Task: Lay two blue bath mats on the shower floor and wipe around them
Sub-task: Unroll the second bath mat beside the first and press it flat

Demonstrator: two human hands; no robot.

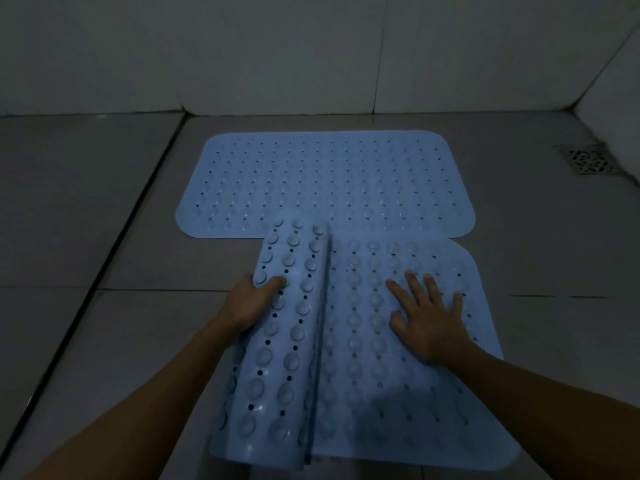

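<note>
One blue bath mat (329, 181) lies flat on the grey tiled shower floor, close to the back wall. A second blue mat (374, 358) lies nearer me, its far edge meeting the first mat. Its left part is rolled over, suction cups (291, 306) facing up. My left hand (251, 301) grips the outer side of that roll, thumb on top. My right hand (429, 317) presses flat on the unrolled part, fingers spread.
A metal floor drain (588, 161) sits at the far right by the wall. White tiled walls (277, 53) close the back and right. A dark grout line (114, 244) runs diagonally along the floor at the left. The light is dim.
</note>
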